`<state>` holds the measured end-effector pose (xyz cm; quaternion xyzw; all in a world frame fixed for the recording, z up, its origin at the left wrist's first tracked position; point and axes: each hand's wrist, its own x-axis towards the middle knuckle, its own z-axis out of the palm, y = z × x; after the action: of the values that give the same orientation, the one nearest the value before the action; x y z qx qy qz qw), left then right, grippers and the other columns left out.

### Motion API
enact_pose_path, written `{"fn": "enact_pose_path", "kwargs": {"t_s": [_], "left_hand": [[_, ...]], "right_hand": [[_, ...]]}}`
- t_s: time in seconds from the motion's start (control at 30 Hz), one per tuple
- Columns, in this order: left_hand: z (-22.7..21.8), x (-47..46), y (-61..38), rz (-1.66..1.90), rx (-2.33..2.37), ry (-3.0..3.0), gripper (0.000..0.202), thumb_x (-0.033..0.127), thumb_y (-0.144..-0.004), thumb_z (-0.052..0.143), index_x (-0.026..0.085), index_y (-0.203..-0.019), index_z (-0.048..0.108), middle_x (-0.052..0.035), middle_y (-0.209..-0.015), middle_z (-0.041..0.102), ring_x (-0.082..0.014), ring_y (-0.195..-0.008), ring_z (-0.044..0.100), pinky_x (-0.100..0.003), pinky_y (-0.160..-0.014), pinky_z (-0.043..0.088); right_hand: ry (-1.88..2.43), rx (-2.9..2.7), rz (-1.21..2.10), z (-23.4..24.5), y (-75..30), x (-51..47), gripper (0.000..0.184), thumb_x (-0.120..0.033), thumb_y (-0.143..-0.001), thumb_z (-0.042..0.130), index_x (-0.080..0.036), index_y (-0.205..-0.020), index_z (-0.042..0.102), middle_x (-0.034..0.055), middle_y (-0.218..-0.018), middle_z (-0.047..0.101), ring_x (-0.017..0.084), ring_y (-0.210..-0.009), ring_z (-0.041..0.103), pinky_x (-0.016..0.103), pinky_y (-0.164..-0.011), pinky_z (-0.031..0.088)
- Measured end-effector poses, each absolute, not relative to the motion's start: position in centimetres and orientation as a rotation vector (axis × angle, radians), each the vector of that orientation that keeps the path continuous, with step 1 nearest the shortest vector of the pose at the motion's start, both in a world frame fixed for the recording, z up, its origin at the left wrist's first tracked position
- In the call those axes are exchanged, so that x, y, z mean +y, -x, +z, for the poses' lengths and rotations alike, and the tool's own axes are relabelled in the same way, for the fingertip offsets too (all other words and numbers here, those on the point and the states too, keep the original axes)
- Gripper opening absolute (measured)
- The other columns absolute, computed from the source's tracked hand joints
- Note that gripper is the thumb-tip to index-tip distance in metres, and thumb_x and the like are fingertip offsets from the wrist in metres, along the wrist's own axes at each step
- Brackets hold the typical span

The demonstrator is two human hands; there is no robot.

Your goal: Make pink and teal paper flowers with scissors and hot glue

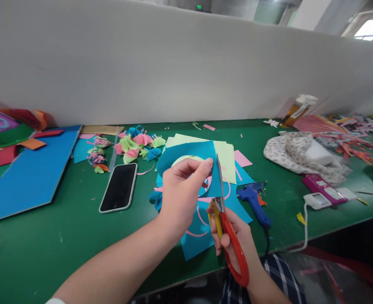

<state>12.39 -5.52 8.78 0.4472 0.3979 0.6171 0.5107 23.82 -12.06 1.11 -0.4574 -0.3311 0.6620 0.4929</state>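
Observation:
My left hand (186, 185) pinches a blue sheet of paper (189, 151) that has a rounded opening cut out of it. Red-handled scissors (235, 245) are in my right hand (241, 232), their blades (220, 181) pointing away from me along the sheet's right edge. A small yellow piece (217, 221) shows by the fingers of that hand; I cannot tell what it is. Beneath both hands lie pale green sheets (226, 156), more blue paper (199, 249) and thin curved pink strips (197, 233).
Left of my hands are a phone (119, 188), crumpled paper flowers (132, 145) and a blue board (47, 169). On the right lie a blue glue gun (255, 202), a patterned cloth (281, 152), a purple power strip (321, 188) with a white cable, and a bottle (297, 110). A white partition (174, 63) stands behind.

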Motion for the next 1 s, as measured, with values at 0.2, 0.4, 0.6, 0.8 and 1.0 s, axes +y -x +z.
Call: {"fn": "enact_pose_path", "kwargs": {"t_s": [0.2,0.4,0.6,0.8,1.0], "left_hand": [[8.77,-5.48,-12.37,1.493,0.982,-1.081,0.023,0.029,-0.075,0.066,0.016,-0.057,0.058,0.0028,-0.059,0.052,-0.007,-0.056,0.047,-0.018,-0.052,0.041],[8.89,-5.56,-12.35,1.489,0.989,-1.092,0.022,0.028,-0.075,0.066,0.016,-0.058,0.059,0.0024,-0.059,0.052,-0.0075,-0.057,0.048,-0.018,-0.052,0.041],[8.86,-5.48,-12.3,1.484,1.011,-1.103,0.022,0.03,-0.074,0.066,0.016,-0.058,0.059,0.0019,-0.06,0.053,-0.0083,-0.057,0.049,-0.019,-0.052,0.042],[8.73,-5.57,-12.35,1.511,1.011,-1.121,0.022,0.03,-0.075,0.066,0.016,-0.059,0.059,0.0022,-0.06,0.052,-0.0081,-0.058,0.048,-0.018,-0.053,0.041],[8.38,-5.6,-12.76,1.531,0.957,-0.96,0.018,0.034,-0.075,0.066,0.019,-0.067,0.06,0.0031,-0.065,0.051,-0.0082,-0.062,0.048,-0.018,-0.054,0.043]], "right_hand": [[1.114,-0.817,1.608,1.05,-23.85,-12.01,0.063,-0.061,-0.049,0.075,-0.018,-0.093,0.064,-0.003,-0.062,0.052,0.006,-0.041,0.042,0.017,-0.034,0.033],[1.107,-0.846,1.583,0.97,-23.9,-12.14,0.066,-0.064,-0.046,0.074,-0.018,-0.093,0.064,-0.0034,-0.06,0.053,0.006,-0.04,0.041,0.016,-0.033,0.033],[1.125,-0.839,1.587,1.03,-23.96,-12.08,0.056,-0.057,-0.055,0.074,-0.017,-0.094,0.064,-0.0027,-0.056,0.055,0.006,-0.038,0.042,0.017,-0.032,0.033],[1.174,-0.807,1.583,0.96,-23.91,-12.18,0.048,-0.048,-0.057,0.076,-0.017,-0.092,0.064,-0.0054,-0.054,0.051,0.004,-0.035,0.038,0.015,-0.03,0.033],[1.106,-0.861,1.567,0.82,-23.92,-12.32,0.064,-0.061,-0.047,0.075,-0.019,-0.093,0.063,-0.0045,-0.059,0.053,0.004,-0.037,0.037,0.016,-0.032,0.034]]}}
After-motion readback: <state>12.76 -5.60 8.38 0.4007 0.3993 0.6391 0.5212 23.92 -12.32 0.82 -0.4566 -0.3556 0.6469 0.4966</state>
